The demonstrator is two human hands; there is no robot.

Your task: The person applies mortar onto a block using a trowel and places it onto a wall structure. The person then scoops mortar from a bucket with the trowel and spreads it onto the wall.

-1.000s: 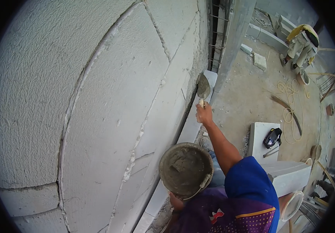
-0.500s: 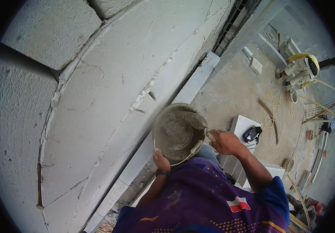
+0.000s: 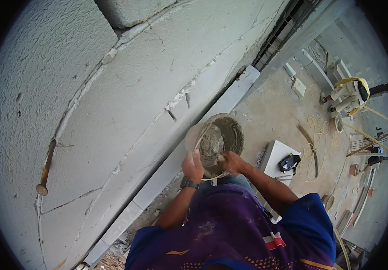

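Bucket (image 3: 235, 127) near mid-frame, slightly toward 3 o'clock, alongside the wall (image 3: 158, 85). Mortar (image 3: 211, 140) heaped in it.

Left hand (image 3: 192, 166), at bucket's 8 o'clock: fingers fairly straight, pressed to the rim, supporting it. Right hand (image 3: 233, 163), at its 5 o'clock: curled closed around the trowel (image 3: 221, 158) by the handle, over the near part of the opening.

Doing this well, my judgement: brace the bucket firmly with the left so it doesn't swing or twist; slide the blade low under the mortar, wrist loose, then bring it up level so nothing slumps off. Left fingertips out of the blade's path. Bucket handle (image 3: 209, 179) slack on the near side, could snag the right wrist. Steady, moderate force; mortar looks thick.

Hard to see: blade outline lost in mortar and motion blur; pale smear at bucket's 9 o'clock, can't say what. Left thumb hidden. Bucket's underside and whatever bears its weight out of sight. Right fingers blurred. Frame corners black, lower limbs mostly behind the shirt (image 3: 230, 216).
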